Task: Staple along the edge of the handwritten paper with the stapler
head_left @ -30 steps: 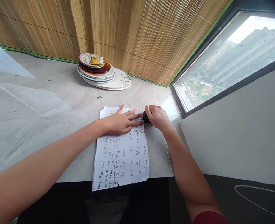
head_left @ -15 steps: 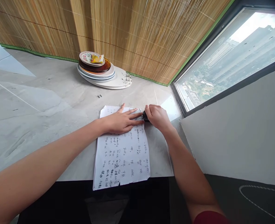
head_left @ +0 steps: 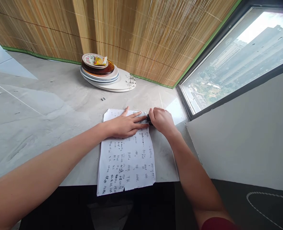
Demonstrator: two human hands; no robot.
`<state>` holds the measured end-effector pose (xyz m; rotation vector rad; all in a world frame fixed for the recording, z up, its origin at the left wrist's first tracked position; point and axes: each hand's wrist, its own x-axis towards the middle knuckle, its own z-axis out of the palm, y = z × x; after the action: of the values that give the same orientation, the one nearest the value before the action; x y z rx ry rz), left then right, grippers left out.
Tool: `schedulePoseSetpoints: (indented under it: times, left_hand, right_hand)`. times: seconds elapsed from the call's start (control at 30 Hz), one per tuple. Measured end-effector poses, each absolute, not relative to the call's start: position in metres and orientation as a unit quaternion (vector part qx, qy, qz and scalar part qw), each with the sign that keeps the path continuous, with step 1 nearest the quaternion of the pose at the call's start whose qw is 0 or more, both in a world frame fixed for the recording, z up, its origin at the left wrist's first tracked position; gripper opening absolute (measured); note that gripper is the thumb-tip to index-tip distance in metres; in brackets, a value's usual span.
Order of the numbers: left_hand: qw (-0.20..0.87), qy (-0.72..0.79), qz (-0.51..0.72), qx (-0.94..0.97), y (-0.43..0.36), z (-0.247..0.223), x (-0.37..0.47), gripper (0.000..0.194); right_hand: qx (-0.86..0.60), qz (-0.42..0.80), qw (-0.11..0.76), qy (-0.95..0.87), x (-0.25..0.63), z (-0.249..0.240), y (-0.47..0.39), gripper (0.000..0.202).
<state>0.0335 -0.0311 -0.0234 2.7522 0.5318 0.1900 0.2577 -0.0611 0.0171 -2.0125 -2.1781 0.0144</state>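
Observation:
White sheets of handwritten paper (head_left: pixel 128 159) lie on the grey countertop, their lower end reaching past its front edge. My left hand (head_left: pixel 123 124) rests flat on the upper part of the sheets with fingers spread, open and holding nothing. Under its fingertips is a small patch of densely printed paper (head_left: pixel 138 113). At the right edge of the sheets, my right hand (head_left: pixel 161 119) is closed over a black stapler (head_left: pixel 149 119). Most of the stapler is hidden by the fist; only its front end shows, against the paper's edge.
A stack of plates (head_left: pixel 100 78) with a yellow snack packet (head_left: pixel 100 60) on top stands at the back by a bamboo blind (head_left: pixel 122 38). Two small dark metal bits (head_left: pixel 103 99) lie before it. A window (head_left: pixel 239 60) and low white wall (head_left: pixel 249 137) bound the right side.
Both hands keep nearly the same place and grip. The paper's lower end sits very slightly farther right, and the view has shifted a little.

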Motion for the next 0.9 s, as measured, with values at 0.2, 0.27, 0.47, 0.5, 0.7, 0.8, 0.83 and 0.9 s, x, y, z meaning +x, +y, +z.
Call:
schedulePoseSetpoints:
  times: [0.2, 0.27, 0.47, 0.5, 0.7, 0.8, 0.83, 0.9]
  left_hand:
    - [0.168, 0.186, 0.068, 0.966, -0.031, -0.024, 0.033, 0.058]
    - [0.165, 0.183, 0.073, 0.966, -0.031, -0.025, 0.033, 0.057]
    - [0.154, 0.182, 0.075, 0.968, -0.031, -0.024, 0.032, 0.058]
    - [0.153, 0.183, 0.071, 0.969, -0.031, -0.024, 0.032, 0.058]
    - [0.15, 0.188, 0.046, 0.97, -0.031, -0.02, 0.032, 0.056]
    - [0.151, 0.187, 0.045, 0.97, -0.031, -0.019, 0.031, 0.056]
    - [0.152, 0.187, 0.045, 0.969, -0.031, -0.019, 0.031, 0.056]
    - [0.155, 0.189, 0.042, 0.969, -0.031, -0.019, 0.032, 0.056]
  right_hand:
    - [-0.646, -0.068, 0.052, -0.759, 0.253, 0.008, -0.065, 0.058]
    - [-0.638, -0.09, 0.037, -0.764, 0.249, 0.004, -0.066, 0.059]
    - [-0.627, -0.028, 0.061, -0.776, 0.259, 0.01, -0.062, 0.058]
    - [-0.63, 0.003, 0.072, -0.773, 0.267, 0.013, -0.06, 0.058]
    - [-0.686, 0.055, 0.106, -0.717, 0.313, 0.017, -0.049, 0.061]
    - [-0.698, 0.059, 0.11, -0.705, 0.318, 0.014, -0.046, 0.063]
    - [-0.7, 0.06, 0.108, -0.704, 0.317, 0.013, -0.045, 0.063]
    - [-0.702, 0.057, 0.106, -0.702, 0.315, 0.011, -0.045, 0.063]
